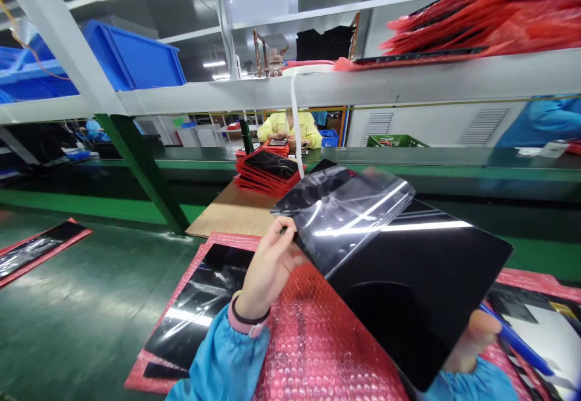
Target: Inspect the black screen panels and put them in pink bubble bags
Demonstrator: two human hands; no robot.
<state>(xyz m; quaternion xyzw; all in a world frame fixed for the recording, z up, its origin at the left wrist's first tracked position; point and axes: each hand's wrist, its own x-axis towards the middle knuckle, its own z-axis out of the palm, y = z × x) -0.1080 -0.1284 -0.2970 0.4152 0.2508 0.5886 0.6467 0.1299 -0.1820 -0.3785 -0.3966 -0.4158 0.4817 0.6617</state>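
Note:
I hold a glossy black glass panel (422, 280) up over the bench. My left hand (271, 268) pinches the corner of a clear protective film (345, 213) that is lifted partly off the panel's upper left. My right hand (472, 340) supports the panel from below at its lower right edge; only the fingertips show, and a blue pen (517, 343) sits beside them. Below lies red bubble wrap (318, 346) with another black panel (200, 304) on it.
A stack of black panels in red wrap (265, 174) rests on a wooden board (231, 213) ahead. Another wrapped panel (36, 250) lies on the green table at left. Blue bins (136, 59) and red bags (490, 11) fill the overhead shelf. A person in yellow (288, 129) works beyond.

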